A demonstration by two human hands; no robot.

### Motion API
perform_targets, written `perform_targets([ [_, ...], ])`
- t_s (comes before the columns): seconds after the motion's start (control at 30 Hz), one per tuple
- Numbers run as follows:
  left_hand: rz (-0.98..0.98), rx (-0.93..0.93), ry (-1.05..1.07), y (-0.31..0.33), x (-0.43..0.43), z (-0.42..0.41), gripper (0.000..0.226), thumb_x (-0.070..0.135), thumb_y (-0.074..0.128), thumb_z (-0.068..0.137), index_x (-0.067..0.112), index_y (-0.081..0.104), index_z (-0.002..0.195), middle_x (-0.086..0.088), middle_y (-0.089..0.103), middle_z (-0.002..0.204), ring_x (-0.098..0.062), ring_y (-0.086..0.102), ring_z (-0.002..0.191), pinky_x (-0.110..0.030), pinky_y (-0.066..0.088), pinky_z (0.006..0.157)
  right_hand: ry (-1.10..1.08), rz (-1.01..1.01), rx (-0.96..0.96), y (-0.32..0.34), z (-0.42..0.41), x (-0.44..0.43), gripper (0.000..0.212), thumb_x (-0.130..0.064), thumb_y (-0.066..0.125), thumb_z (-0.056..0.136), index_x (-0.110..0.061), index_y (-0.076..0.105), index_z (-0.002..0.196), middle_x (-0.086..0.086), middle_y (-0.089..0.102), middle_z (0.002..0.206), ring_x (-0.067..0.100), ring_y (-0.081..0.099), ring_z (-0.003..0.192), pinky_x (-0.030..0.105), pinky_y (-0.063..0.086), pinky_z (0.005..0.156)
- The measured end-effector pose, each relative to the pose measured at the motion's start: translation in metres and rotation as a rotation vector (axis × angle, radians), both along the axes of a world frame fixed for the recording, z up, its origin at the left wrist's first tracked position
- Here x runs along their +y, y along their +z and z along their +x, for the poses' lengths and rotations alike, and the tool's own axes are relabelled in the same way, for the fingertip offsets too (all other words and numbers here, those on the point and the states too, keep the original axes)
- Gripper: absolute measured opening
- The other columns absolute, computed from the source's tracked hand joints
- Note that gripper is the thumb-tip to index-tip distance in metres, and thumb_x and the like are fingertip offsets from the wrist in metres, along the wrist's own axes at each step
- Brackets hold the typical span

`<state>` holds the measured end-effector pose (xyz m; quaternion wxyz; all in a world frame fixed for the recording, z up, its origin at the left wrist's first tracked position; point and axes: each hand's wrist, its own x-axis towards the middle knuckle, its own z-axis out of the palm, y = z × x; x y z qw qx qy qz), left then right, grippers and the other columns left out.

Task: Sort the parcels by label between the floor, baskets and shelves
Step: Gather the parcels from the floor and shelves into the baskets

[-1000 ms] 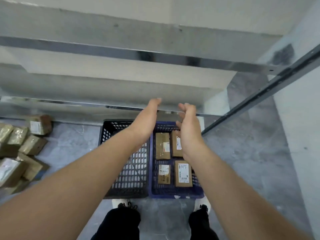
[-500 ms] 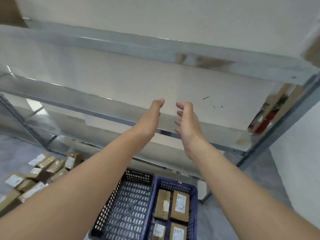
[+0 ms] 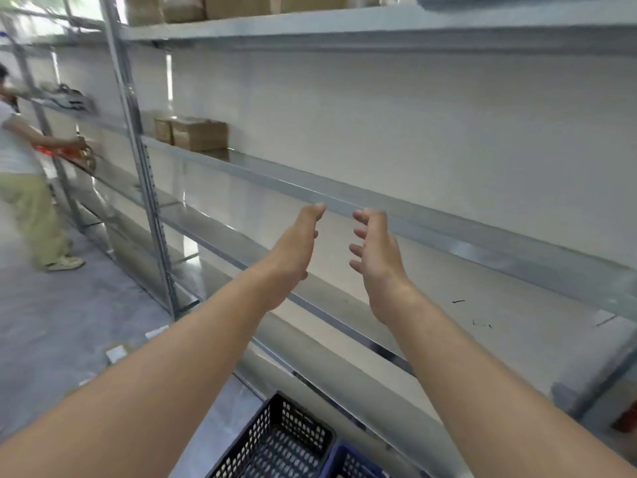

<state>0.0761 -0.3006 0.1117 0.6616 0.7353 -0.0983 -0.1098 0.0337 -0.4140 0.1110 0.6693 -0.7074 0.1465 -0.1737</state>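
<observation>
Head view, hands: left hand [image 3: 296,246] and right hand [image 3: 374,257] raised, empty, palms facing, fingers relaxed, apart.
Parcels: brown boxes [image 3: 200,134] on the middle shelf [image 3: 448,225], far left; both hands well away.
Doing it well: likely fetch one parcel, read its label first.
Hidden: black basket [image 3: 275,439], blue basket [image 3: 348,464] cut off; labels unreadable.

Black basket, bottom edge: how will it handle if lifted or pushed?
The black basket has perforated plastic-looking walls, so probably light and stiff. The part in view holds nothing, so likely easy to lift. Pushed rightward, the blue basket beside it would likely block it.
</observation>
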Motion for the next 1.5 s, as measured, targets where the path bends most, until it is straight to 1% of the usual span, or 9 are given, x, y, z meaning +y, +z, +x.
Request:
perform_targets([
  [0.2, -0.022, 0.002, 0.122, 0.009, 0.073, 0.001, 0.062, 0.066, 0.030, 0.098, 0.038, 0.039, 0.153, 0.001, 0.042, 0.155, -0.027, 0.035, 0.144, -0.054, 0.034, 0.116, 0.136, -0.030, -0.014, 0.014, 0.007, 0.070, 0.068, -0.063, 0.035, 0.080, -0.030, 0.062, 0.133, 0.001, 0.061, 0.139, 0.027, 0.055, 0.134, 0.052, 0.042, 0.121],
  [0.4, -0.038, -0.013, 0.203, 0.010, 0.159, 0.013, 0.062, 0.067, 0.031, 0.098, 0.038, 0.039, 0.153, 0.000, 0.043, 0.154, -0.028, 0.036, 0.143, -0.056, 0.032, 0.117, 0.239, -0.034, -0.010, 0.016, 0.031, 0.145, 0.046, -0.048, 0.037, 0.111, -0.015, 0.062, 0.130, 0.009, 0.056, 0.135, 0.033, 0.055, 0.129, 0.051, 0.046, 0.114],
  [0.57, -0.032, -0.007, 0.271, 0.008, 0.256, 0.025, 0.064, 0.066, 0.032, 0.098, 0.033, 0.040, 0.152, -0.002, 0.043, 0.151, -0.027, 0.038, 0.140, -0.055, 0.032, 0.117, 0.294, -0.018, 0.001, 0.007, 0.061, 0.242, 0.029, -0.051, 0.036, 0.111, -0.036, 0.060, 0.108, 0.004, 0.061, 0.127, 0.030, 0.059, 0.123, 0.050, 0.047, 0.112],
  [0.77, -0.021, 0.010, 0.323, -0.007, 0.382, 0.047, 0.059, 0.063, 0.032, 0.101, 0.034, 0.042, 0.151, 0.002, 0.042, 0.154, -0.022, 0.034, 0.144, -0.048, 0.029, 0.119, 0.344, 0.039, 0.050, -0.011, 0.091, 0.376, 0.071, -0.063, 0.038, 0.082, -0.029, 0.063, 0.139, -0.005, 0.061, 0.138, 0.023, 0.055, 0.137, 0.051, 0.043, 0.121],
  [0.9, 0.000, 0.019, 0.358, -0.018, 0.444, 0.069, 0.057, 0.057, 0.030, 0.104, 0.031, 0.040, 0.154, 0.002, 0.041, 0.153, -0.021, 0.033, 0.145, -0.043, 0.031, 0.117, 0.376, 0.045, 0.091, -0.028, 0.120, 0.436, 0.052, -0.059, 0.039, 0.101, -0.031, 0.063, 0.138, -0.005, 0.060, 0.138, 0.024, 0.055, 0.135, 0.051, 0.045, 0.118],
  [1.03, 0.026, 0.071, 0.374, -0.032, 0.482, 0.098, 0.060, 0.059, 0.029, 0.103, 0.031, 0.036, 0.156, 0.001, 0.035, 0.162, -0.022, 0.029, 0.149, -0.049, 0.026, 0.122, 0.394, 0.052, 0.143, -0.044, 0.155, 0.473, 0.029, -0.048, 0.038, 0.111, -0.035, 0.064, 0.113, -0.012, 0.060, 0.113, 0.025, 0.059, 0.126, 0.046, 0.048, 0.111],
  [1.2, 0.049, 0.176, 0.396, -0.062, 0.503, 0.156, 0.063, 0.061, 0.030, 0.101, 0.032, 0.034, 0.157, 0.000, 0.034, 0.163, -0.024, 0.030, 0.149, -0.053, 0.027, 0.121, 0.411, 0.071, 0.201, -0.073, 0.209, 0.497, 0.065, -0.063, 0.039, 0.082, -0.033, 0.065, 0.135, -0.011, 0.063, 0.131, 0.022, 0.056, 0.136, 0.053, 0.044, 0.120],
  [1.37, 0.085, 0.261, 0.417, -0.098, 0.506, 0.228, 0.066, 0.065, 0.030, 0.099, 0.034, 0.033, 0.157, 0.002, 0.034, 0.163, -0.023, 0.030, 0.150, -0.051, 0.026, 0.122, 0.423, 0.118, 0.272, -0.116, 0.289, 0.500, 0.061, -0.060, 0.041, 0.099, -0.027, 0.061, 0.147, -0.001, 0.059, 0.149, 0.022, 0.054, 0.138, 0.049, 0.043, 0.121],
  [1.5, 0.115, 0.328, 0.445, -0.124, 0.508, 0.284, 0.066, 0.066, 0.030, 0.099, 0.033, 0.035, 0.156, 0.002, 0.038, 0.160, -0.023, 0.032, 0.148, -0.054, 0.026, 0.121, 0.426, 0.088, 0.345, -0.143, 0.351, 0.503, 0.071, -0.064, 0.036, 0.083, -0.029, 0.063, 0.139, -0.004, 0.062, 0.136, 0.025, 0.056, 0.134, 0.055, 0.044, 0.120],
])
